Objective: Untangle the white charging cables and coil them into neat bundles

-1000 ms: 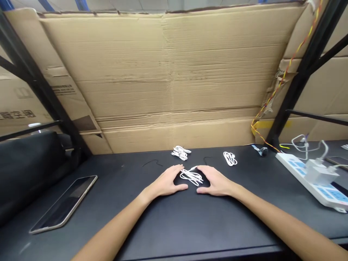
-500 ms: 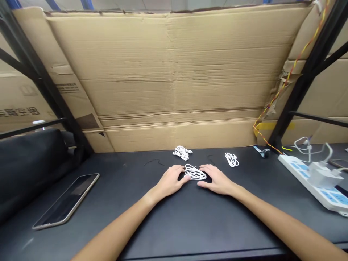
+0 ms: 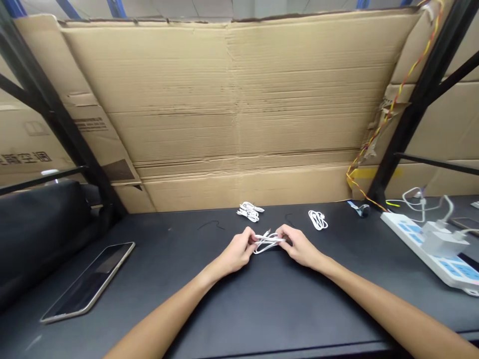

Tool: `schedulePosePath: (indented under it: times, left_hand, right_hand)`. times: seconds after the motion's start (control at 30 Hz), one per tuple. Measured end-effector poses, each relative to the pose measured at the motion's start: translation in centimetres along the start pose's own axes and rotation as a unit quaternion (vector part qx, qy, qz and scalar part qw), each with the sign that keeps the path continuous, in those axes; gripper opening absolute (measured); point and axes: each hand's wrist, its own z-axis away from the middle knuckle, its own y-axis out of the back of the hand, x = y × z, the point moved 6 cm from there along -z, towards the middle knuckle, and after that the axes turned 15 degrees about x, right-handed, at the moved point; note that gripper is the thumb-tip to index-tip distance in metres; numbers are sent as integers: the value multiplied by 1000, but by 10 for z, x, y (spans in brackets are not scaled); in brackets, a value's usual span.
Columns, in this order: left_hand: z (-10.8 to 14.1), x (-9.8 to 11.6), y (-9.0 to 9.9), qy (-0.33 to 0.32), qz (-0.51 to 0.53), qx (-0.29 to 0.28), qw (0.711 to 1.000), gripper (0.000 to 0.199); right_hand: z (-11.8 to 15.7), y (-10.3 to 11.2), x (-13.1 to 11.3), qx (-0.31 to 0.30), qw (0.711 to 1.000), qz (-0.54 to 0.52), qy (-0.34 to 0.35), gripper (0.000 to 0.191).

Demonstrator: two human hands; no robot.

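A coiled white cable [image 3: 266, 242] is held between my two hands near the middle of the black table [image 3: 277, 304]. My left hand [image 3: 237, 251] pinches the coil's left end between thumb and fingers. At the coil's right end, my right hand [image 3: 299, 246] grips it the same way. One cable tip points up from the top of the loops. Just behind lies a bundled white cable [image 3: 250, 212], and to the right a second coiled white cable [image 3: 318, 220] rests on the table.
A phone [image 3: 90, 281] lies at the left beside a black bag [image 3: 45, 234]. At the right is a white power strip [image 3: 419, 244] with plugged-in chargers [image 3: 445, 238]. Cardboard [image 3: 232, 109] stands along the back between black metal posts. Thin dark strands lie on the table.
Both hands have closed from an open pose beside the coil and now grip its two ends. The coil's loops have shifted shape. The view has moved slightly.
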Motion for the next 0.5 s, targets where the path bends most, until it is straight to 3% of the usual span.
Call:
schedulePosePath:
  times: [0.1,0.2,0.37,0.43,0.5]
  left_hand:
    - [2,6,-5,27,49,-1,998,15]
    - [2,5,-9,34,42,2,999,16]
    - [-2,-4,-2,44,8,29,999,24]
    - [-4,-2,4,46,4,30,998,26]
    - [-4,2,7,64,14,-11,998,27]
  right_hand:
    - [-1,-3,0,32,992,-110,-57,11]
    - [-2,-8,8,46,964,-215,-151,18]
    - [-1,0,28,112,913,-253,-300,26]
    - [-2,3,30,109,903,-263,-323,25]
    - [-4,4,29,99,898,-283,-321,24]
